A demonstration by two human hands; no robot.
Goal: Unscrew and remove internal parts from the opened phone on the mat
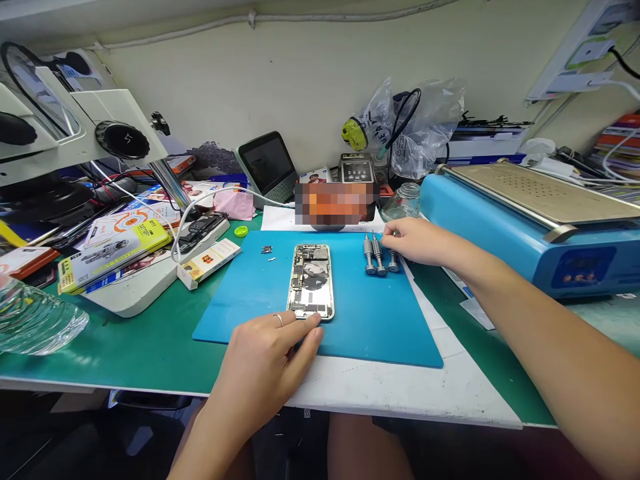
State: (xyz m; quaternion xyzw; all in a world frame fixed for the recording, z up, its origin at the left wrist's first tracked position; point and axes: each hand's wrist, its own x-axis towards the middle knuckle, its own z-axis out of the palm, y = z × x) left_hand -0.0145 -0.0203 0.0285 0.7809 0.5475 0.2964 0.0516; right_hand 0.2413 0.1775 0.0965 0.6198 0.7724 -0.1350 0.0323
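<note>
An opened smartphone, its circuit boards and a round dark coil showing, lies on a blue mat. My left hand, with a ring on one finger, is closed at the phone's lower edge, fingertips against it. Further right, my right hand pinches the upper end of a grey screwdriver. Two more screwdrivers stand side by side just left of it. Small dark parts and a tiny light piece lie left of the phone.
A microscope stand rises at the left, near boxes and a clear water bottle. At the right sits a blue machine with a metal plate. A glass jar and a small screen device stand behind the mat.
</note>
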